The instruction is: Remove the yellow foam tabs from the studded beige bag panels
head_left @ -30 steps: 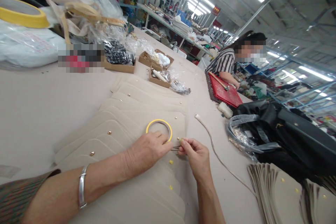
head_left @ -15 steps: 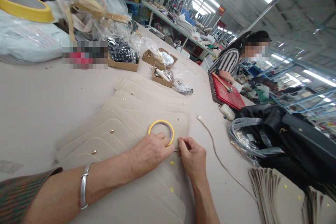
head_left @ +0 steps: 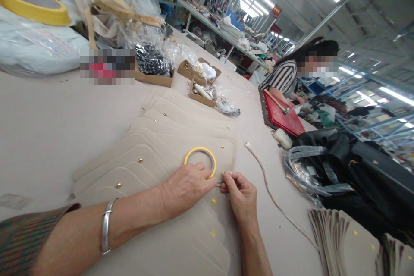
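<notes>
Beige panels [head_left: 181, 129] with small gold metal fittings lie fanned out in overlapping layers in front of me. My left hand [head_left: 190, 185] rests on them, its fingers closed on a roll of yellow tape [head_left: 200, 150] that stands out beyond the knuckles. Close to its right, my right hand [head_left: 241, 192] is pinched at the panels' right edge. A tiny yellow bit [head_left: 223, 174] shows at its fingertips; what the pinch holds is mostly hidden. Thin dark prongs lie between the two hands. Below them, yellow tape pieces [head_left: 213, 201] stick to the panels.
A beige cord [head_left: 265, 179] lies to the right, beside black bags [head_left: 352, 172] and stacked beige pieces [head_left: 330, 233]. Small cardboard boxes [head_left: 202, 92] and plastic-wrapped goods stand farther back. Beyond a red board [head_left: 283, 114] with a hammer [head_left: 274, 101], another person is at the table.
A tiny yellow bit now shows at my right fingertips, and that hand's fingers have shifted slightly. My left hand stays on the tape roll. The whole view has moved a little.
</notes>
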A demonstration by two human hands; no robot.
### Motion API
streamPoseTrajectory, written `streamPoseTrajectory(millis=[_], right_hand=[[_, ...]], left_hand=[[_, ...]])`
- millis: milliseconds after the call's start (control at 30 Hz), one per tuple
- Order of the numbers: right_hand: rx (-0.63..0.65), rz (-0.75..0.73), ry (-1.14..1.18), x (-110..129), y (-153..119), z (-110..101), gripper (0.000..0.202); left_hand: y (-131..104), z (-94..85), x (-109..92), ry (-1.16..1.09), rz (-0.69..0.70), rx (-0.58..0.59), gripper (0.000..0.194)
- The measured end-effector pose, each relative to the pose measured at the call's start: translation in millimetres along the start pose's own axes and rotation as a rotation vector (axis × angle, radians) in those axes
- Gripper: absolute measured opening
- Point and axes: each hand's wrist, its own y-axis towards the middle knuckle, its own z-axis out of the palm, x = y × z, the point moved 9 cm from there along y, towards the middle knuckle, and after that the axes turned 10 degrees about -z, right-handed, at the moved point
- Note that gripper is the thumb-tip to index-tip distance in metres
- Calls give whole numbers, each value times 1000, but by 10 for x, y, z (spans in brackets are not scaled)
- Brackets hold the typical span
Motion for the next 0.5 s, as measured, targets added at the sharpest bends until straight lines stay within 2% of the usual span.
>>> streamPoseTrajectory(millis=[133,200,300,433,500], right_hand=[[-50,-212,-320,246,5,9,24],[-71,-266,-427,323,15,24,24],[-79,-173,-412,246,42,9,26],[-131,57,-111,-17,-16,-68,49],[-168,51,-37,-36,-65,-109,41]], left_hand=[[-4,-5,1,-12,-1,-21,8],[-9,-9,-3,-10,2,-31,8],[-14,-9,-2,1,-6,-31,8],[-16,0,-2,6,-11,-16,8],[-21,-5,-8,0,-1,-21,8]])
